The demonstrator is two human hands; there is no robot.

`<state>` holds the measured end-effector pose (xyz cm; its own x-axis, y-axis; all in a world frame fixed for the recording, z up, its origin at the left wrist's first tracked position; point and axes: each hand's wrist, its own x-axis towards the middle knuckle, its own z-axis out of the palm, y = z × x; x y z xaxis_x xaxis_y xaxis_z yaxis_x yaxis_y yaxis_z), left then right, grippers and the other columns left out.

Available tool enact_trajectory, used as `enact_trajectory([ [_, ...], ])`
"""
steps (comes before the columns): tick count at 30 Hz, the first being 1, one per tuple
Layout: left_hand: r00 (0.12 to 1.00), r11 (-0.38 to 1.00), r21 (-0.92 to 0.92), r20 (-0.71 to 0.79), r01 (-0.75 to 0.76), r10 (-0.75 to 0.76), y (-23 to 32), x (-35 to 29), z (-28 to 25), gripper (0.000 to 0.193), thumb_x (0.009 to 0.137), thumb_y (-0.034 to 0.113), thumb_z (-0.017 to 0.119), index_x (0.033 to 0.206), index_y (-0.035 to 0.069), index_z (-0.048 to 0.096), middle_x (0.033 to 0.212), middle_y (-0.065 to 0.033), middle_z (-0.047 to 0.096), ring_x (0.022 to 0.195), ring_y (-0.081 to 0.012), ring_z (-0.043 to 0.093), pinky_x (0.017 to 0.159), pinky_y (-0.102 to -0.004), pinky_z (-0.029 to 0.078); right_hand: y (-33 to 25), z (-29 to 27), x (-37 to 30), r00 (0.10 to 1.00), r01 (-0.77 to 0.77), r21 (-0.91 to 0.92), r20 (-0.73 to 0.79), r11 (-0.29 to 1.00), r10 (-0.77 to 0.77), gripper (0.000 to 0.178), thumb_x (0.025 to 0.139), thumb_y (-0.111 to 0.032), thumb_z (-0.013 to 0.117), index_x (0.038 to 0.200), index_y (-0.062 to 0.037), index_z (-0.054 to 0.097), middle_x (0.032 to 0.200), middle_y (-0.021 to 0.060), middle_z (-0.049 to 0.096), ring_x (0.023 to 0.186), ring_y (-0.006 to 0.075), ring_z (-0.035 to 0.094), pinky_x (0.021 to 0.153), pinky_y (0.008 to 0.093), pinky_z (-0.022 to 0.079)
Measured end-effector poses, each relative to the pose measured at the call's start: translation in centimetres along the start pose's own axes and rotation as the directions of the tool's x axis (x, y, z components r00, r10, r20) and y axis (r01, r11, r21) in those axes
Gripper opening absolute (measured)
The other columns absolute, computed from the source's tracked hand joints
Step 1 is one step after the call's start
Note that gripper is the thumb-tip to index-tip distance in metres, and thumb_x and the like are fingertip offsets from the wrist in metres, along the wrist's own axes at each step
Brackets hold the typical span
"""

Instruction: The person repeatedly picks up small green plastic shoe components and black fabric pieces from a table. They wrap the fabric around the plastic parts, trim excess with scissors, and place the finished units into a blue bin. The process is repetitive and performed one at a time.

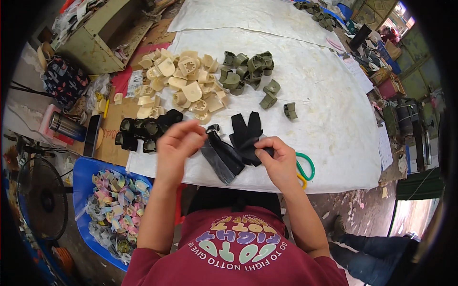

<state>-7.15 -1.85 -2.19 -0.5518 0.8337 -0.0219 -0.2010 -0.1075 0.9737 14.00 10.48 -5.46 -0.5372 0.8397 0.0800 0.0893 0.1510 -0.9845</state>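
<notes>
My right hand pinches a black fabric strip between thumb and forefinger, at the edge of a small pile of such strips. My left hand is raised over the table, its fingers loosely bent and apart, slightly blurred, with nothing visible in them. Between the hands lies a flat bundle of black strips, shiny on one side. Left of my left hand sit several olive plastic pieces with black covering. Beside my right wrist are a green loop handle and a yellow one, probably scissors, partly hidden.
A heap of cream plastic pieces and a group of olive plastic pieces lie on the white table cover. A blue tub of wrapped pastel pieces stands lower left, near a fan. A metal flask stands at left.
</notes>
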Motion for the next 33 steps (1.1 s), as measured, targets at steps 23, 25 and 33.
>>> enact_trajectory([
  [23,0.731,0.765,0.419,-0.283,-0.488,0.621,-1.3,2.9,-2.5,0.016,0.088,-0.006,0.057,0.101,-0.002,0.063,0.099,-0.0074,0.064,0.085,-0.0102,0.059,0.070,-0.0234,0.048,-0.9,-0.7,0.9,0.991,-0.041,0.253,-0.115,0.967,0.073,0.012,0.083,0.010,0.058,0.090,0.0026,0.065,0.091,0.0040,0.064,0.085,0.0101,0.058,0.079,0.0223,0.045],
  [25,0.769,0.512,0.642,0.199,-0.571,0.608,-2.1,1.3,-0.2,0.033,0.076,-0.011,0.056,0.106,0.002,0.063,0.108,-0.0148,0.062,0.101,-0.0300,0.062,0.087,-0.0335,0.050,-1.7,-1.0,1.5,0.987,-0.004,0.252,-0.155,0.968,0.044,0.012,0.084,0.009,0.057,0.090,0.0027,0.065,0.092,0.0042,0.064,0.087,0.0107,0.058,0.080,0.0228,0.045],
  [33,0.845,0.826,0.352,0.473,-0.440,0.248,-1.7,-1.6,4.0,0.036,0.086,0.012,0.061,0.121,0.003,0.058,0.122,-0.0163,0.058,0.119,-0.0317,0.054,0.103,-0.0408,0.040,-5.4,-1.4,1.8,0.962,0.255,0.391,-0.192,0.884,-0.192,0.014,0.084,0.010,0.053,0.090,0.0035,0.064,0.098,0.0091,0.065,0.091,0.0130,0.059,0.083,0.0241,0.045],
])
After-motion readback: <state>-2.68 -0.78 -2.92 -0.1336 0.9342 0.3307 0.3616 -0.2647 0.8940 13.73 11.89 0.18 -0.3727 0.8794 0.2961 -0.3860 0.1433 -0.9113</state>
